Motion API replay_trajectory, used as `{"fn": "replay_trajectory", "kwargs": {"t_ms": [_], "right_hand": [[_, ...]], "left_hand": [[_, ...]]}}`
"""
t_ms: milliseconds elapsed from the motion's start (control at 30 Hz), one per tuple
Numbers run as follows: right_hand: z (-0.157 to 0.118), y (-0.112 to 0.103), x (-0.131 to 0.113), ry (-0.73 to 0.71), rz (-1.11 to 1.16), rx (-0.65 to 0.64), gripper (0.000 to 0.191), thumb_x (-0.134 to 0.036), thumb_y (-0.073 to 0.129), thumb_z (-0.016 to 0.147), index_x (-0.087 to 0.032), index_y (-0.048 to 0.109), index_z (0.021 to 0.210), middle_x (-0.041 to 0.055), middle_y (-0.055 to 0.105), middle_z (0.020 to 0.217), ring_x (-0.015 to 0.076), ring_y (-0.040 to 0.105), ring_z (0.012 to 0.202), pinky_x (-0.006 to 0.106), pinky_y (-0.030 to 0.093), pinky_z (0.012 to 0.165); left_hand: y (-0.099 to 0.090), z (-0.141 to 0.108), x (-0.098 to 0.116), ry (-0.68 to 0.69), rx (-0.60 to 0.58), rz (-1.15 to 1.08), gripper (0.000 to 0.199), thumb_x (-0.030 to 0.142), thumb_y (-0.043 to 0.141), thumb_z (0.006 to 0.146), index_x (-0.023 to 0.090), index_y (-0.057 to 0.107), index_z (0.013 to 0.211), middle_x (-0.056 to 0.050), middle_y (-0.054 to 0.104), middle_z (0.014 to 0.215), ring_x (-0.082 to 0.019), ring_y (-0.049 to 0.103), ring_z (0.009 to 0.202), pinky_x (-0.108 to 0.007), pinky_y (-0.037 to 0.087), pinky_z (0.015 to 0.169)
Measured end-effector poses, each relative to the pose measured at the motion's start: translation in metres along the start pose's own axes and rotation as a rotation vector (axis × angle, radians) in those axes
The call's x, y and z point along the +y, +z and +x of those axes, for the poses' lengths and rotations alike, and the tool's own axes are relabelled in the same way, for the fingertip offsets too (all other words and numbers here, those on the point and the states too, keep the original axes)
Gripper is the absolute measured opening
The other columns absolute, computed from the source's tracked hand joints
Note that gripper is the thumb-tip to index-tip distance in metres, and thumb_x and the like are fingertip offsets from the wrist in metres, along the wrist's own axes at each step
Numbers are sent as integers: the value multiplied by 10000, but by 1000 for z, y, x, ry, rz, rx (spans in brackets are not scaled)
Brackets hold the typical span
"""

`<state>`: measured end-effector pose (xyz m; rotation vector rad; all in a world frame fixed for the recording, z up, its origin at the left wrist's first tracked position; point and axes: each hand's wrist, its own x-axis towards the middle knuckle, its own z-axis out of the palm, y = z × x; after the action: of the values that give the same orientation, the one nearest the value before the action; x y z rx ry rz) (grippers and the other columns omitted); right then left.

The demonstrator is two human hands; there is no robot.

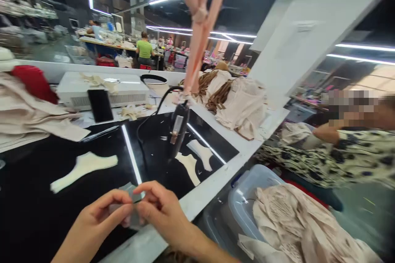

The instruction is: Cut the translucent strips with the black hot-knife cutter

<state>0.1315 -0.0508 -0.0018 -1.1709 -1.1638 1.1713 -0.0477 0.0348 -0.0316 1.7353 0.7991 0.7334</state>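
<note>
Low in the head view, my left hand (105, 213) and my right hand (162, 209) pinch a small translucent grey sheet (135, 215) between their fingertips, close together over the glossy black work surface (27, 213). A pale cream fabric piece (84, 167) lies on that surface beyond my left hand. Past my right hand are a second cream piece (189, 166) and a whiter piece (202, 154). A dark handheld tool (179, 127) with a black cable hangs upright from pinkish fabric strips (197, 49) above the surface.
A black phone (100, 105) leans against a white box (69, 86) at the back. Beige fabric is piled at the left (27, 111) and back right (242, 104). A clear plastic tub (247, 209) of fabric stands at the right, near a person in a patterned garment (364, 152).
</note>
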Motion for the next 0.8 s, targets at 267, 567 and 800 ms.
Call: {"fn": "replay_trajectory", "kwargs": {"t_ms": [267, 567, 800], "right_hand": [[-6, -36, 5, 231, -60, 99, 382, -560, 755, 794, -217, 747, 961, -34, 522, 641, 87, 349, 523, 235, 272, 492], [-13, -36, 0, 300, -34, 226, 421, -617, 784, 733, -211, 671, 730, -43, 482, 596, 99, 386, 513, 246, 293, 510], [-13, -37, 6, 323, 119, 229, 451, -590, 813, 736, -196, 598, 690, -46, 488, 576, 70, 335, 491, 223, 245, 465]], "left_hand": [[7, 5, 41, -278, 79, -481, 306, 422, 816, 764, 165, 651, 793, 22, 608, 623, -112, 566, 597, -241, 499, 644], [6, 3, 36, -312, 101, -589, 317, 394, 868, 742, 160, 678, 841, 18, 629, 721, -100, 587, 662, -241, 499, 700], [5, 3, 35, -303, 75, -529, 261, 385, 823, 789, 151, 732, 859, -2, 657, 716, -111, 590, 709, -239, 483, 726]]}}
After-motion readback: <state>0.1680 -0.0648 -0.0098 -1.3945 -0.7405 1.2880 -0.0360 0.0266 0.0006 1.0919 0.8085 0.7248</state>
